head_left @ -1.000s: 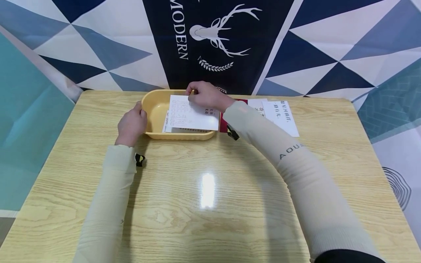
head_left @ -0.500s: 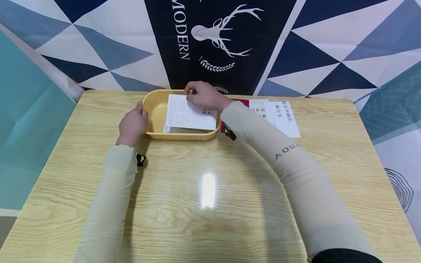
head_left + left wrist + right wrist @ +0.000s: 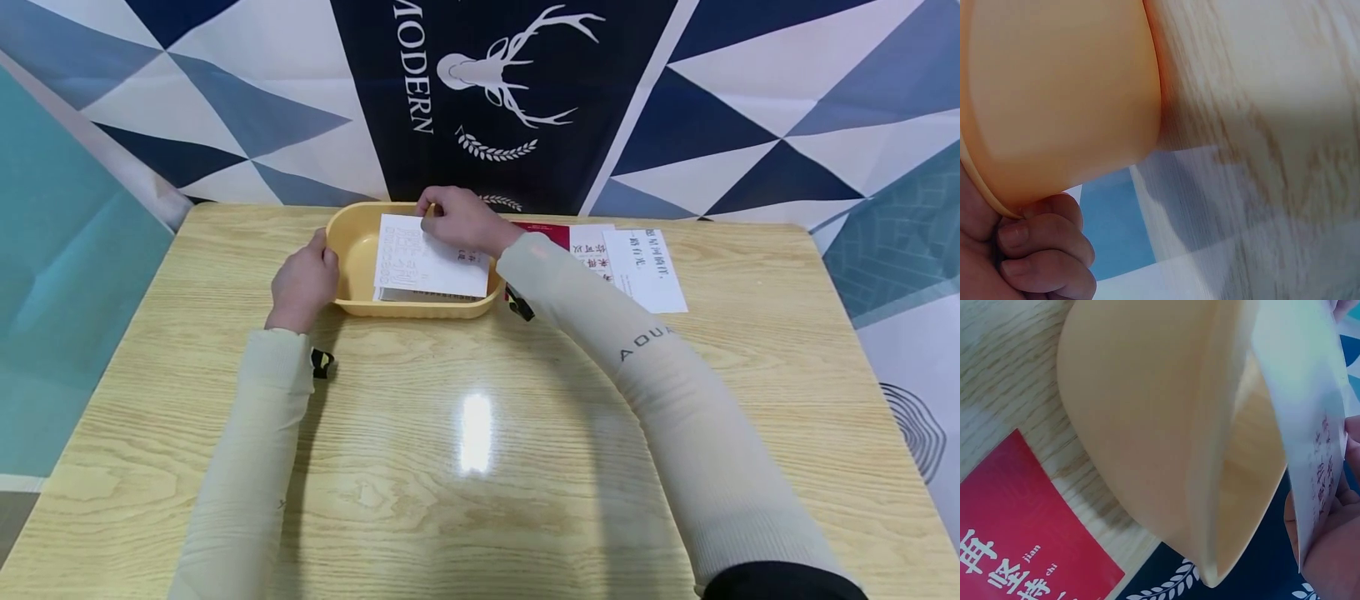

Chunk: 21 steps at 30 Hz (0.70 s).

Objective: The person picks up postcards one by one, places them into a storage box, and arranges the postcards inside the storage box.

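The right sleeve (image 3: 645, 362) partly hides the red card (image 3: 549, 234), and the held card (image 3: 442, 265) bears lines (image 3: 403, 250) too faint to read.

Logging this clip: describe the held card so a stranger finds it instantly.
Far back on the wooden table sits a yellow tray. Over its right side is a white card; unlike the neighbouring cards, it is pinched by the right hand.
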### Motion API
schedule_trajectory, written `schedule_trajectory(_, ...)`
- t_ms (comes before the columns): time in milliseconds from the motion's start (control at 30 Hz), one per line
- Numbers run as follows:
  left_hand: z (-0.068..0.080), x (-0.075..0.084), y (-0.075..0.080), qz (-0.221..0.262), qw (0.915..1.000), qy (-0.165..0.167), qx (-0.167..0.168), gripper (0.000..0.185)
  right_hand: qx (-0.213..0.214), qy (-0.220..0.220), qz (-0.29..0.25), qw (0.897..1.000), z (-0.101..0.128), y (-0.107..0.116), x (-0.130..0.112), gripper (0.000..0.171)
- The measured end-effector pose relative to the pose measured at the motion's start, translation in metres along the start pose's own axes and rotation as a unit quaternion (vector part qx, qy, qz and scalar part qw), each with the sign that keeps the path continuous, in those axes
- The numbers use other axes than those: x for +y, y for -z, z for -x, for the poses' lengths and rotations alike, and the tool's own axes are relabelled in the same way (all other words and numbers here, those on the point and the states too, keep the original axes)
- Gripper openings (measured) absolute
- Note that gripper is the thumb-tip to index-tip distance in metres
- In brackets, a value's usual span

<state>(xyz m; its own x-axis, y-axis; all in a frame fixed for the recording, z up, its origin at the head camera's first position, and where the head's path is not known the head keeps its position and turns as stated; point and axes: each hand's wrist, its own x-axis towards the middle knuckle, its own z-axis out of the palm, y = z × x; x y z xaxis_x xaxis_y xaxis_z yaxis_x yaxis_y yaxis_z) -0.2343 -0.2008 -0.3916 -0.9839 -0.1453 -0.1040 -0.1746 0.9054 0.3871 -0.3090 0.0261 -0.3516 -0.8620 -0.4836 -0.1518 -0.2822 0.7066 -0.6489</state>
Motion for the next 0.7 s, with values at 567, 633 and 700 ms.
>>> schedule_trajectory(567, -0.002, 0.001, 0.0, -0.002, 0.9997, 0.016, -0.019, 0.052, -0.033, -0.031, 0.035, 0.998, -0.003, -0.012, 0.007, 0.021)
schedule_trajectory(633, -0.002, 0.001, 0.0, -0.002, 0.9997, 0.015, -0.019, 0.052, -0.042, -0.037, 0.03, 0.998, -0.003, -0.013, 0.007, 0.022)
schedule_trajectory(700, -0.002, 0.001, 0.0, -0.002, 0.9997, 0.015, -0.018, 0.052, -0.043, -0.033, 0.024, 0.998, -0.003, -0.014, 0.007, 0.022)
